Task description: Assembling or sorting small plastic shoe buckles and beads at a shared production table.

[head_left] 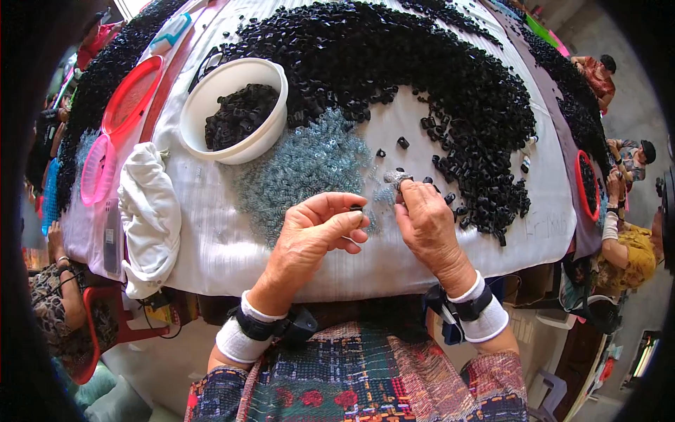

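Left hand (309, 232), centre of frame: thumb and forefinger pinching small black piece (357, 208). Right hand (427, 221), right of centre: fingers curled, grip unclear, near clear rings (302, 176). Black heap (373, 53) across top.

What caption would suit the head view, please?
Left hand pinching a black piece, right hand nearby, clear pieces beyond.

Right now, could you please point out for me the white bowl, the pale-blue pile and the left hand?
White bowl (218, 86): head view, on the bare inner wall.
Pale-blue pile (304, 165): head view, near its middle.
Left hand (305, 235): head view, mid-hand.
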A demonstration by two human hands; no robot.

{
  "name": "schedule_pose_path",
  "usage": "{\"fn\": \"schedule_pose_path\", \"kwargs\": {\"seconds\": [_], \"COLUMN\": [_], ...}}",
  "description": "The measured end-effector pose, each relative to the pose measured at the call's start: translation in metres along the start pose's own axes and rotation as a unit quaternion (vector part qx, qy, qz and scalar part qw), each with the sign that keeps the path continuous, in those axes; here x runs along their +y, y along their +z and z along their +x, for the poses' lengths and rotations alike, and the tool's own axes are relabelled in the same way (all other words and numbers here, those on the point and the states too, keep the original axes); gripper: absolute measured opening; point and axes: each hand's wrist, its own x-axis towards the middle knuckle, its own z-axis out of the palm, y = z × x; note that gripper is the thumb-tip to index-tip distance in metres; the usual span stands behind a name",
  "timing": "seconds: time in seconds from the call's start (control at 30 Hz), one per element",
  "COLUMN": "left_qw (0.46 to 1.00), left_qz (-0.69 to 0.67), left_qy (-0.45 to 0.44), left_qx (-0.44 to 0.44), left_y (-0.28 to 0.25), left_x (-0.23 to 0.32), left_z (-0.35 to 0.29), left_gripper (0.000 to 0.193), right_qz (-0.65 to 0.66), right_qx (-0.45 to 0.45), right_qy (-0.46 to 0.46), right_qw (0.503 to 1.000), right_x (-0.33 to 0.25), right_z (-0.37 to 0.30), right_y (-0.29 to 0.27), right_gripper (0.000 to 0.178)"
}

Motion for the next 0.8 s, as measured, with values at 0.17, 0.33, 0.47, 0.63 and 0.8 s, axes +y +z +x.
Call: {"fn": "schedule_pose_path", "kwargs": {"seconds": [0.17, 0.33, 0.47, 0.63, 0.8], "left_qw": [0.999, 0.996, 0.995, 0.996, 0.997], "left_qz": [0.04, 0.074, 0.082, 0.081, 0.071], "left_qy": [0.019, 0.045, 0.052, 0.044, 0.042], "left_qx": [-0.02, -0.005, 0.016, 0.009, -0.001], "left_y": [-0.001, -0.002, -0.001, 0.001, 0.002], "left_x": [-0.003, -0.002, -0.002, -0.004, -0.005], "left_z": [0.001, 0.002, 0.002, 0.003, 0.0], "left_gripper": [0.026, 0.026, 0.022, 0.019, 0.019], "right_qz": [-0.053, -0.087, -0.09, -0.091, -0.116], "right_qx": [0.014, 0.028, 0.054, 0.048, 0.044], "right_qy": [-0.001, -0.003, 0.011, 0.027, 0.014], "right_qw": [0.998, 0.996, 0.994, 0.994, 0.992], "right_x": [-0.004, -0.006, -0.007, -0.01, -0.006], "right_z": [0.005, 0.011, 0.013, 0.018, 0.016], "right_y": [0.005, 0.01, 0.011, 0.013, 0.016], "right_gripper": [0.037, 0.036, 0.034, 0.034, 0.036]}}
